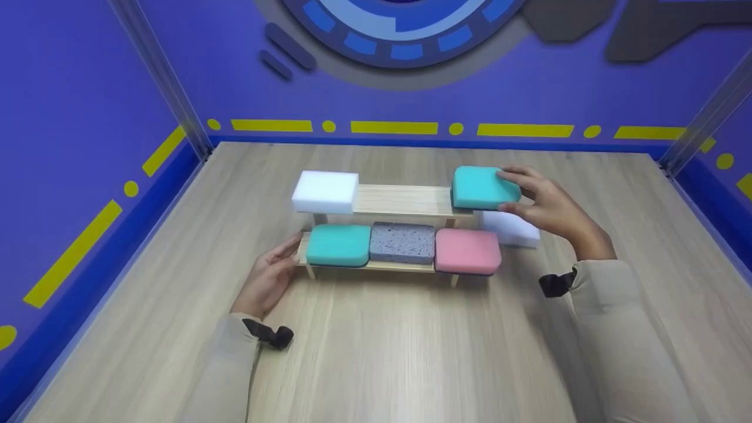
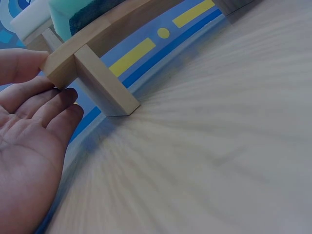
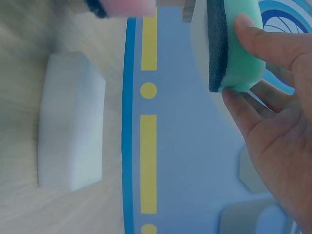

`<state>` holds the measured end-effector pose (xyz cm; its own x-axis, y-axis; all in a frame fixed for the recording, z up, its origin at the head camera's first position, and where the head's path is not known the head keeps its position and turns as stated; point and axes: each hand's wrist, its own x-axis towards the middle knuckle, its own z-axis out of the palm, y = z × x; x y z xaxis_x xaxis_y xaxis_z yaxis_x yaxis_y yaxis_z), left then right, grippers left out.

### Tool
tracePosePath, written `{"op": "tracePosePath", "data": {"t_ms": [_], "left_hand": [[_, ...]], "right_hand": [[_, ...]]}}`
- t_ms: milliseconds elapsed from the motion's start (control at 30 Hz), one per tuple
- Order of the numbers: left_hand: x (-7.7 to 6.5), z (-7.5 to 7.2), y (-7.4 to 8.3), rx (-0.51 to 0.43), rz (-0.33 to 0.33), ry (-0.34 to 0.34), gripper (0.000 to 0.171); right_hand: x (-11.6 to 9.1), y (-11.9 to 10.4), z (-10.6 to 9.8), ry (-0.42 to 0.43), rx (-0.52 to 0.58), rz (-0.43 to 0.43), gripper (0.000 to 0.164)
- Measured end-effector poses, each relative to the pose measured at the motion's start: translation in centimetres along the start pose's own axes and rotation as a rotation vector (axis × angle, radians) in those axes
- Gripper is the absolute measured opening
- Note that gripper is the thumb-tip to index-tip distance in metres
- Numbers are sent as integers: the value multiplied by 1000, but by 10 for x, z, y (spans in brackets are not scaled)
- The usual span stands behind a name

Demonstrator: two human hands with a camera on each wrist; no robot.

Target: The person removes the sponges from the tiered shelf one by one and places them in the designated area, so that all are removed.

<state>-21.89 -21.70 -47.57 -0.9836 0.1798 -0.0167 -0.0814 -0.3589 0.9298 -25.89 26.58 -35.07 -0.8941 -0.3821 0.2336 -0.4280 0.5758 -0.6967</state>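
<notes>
A small wooden two-tier rack (image 1: 405, 201) stands on the table. My left hand (image 1: 267, 279) pinches the left end of its lower board (image 2: 63, 68) between thumb and fingers. At the upper board's right end, my right hand (image 1: 549, 208) holds a teal sponge (image 1: 479, 185) with a dark scouring layer underneath; thumb and fingers grip its right side (image 3: 246, 53). A white sponge (image 1: 326, 191) lies on the upper board's left end. Along the lower board sit another teal sponge (image 1: 339, 244), a grey speckled block (image 1: 402, 242) and a pink sponge (image 1: 468, 251), side by side.
Behind the pink sponge, a second white sponge (image 1: 510, 229) lies on the wooden table (image 1: 399, 346), beside the rack and below my right hand. Blue panels (image 1: 399, 106) with yellow markings wall the table at the back and both sides.
</notes>
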Motion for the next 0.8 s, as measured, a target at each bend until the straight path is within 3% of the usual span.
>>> {"op": "tracePosePath", "data": {"t_ms": [300, 800], "left_hand": [[-1, 0, 2, 1, -29, 0, 58], [0, 0, 2, 4, -3, 0, 58]], "right_hand": [[-7, 9, -5, 20, 1, 16, 59], [-21, 23, -16, 38, -65, 73, 62]]}}
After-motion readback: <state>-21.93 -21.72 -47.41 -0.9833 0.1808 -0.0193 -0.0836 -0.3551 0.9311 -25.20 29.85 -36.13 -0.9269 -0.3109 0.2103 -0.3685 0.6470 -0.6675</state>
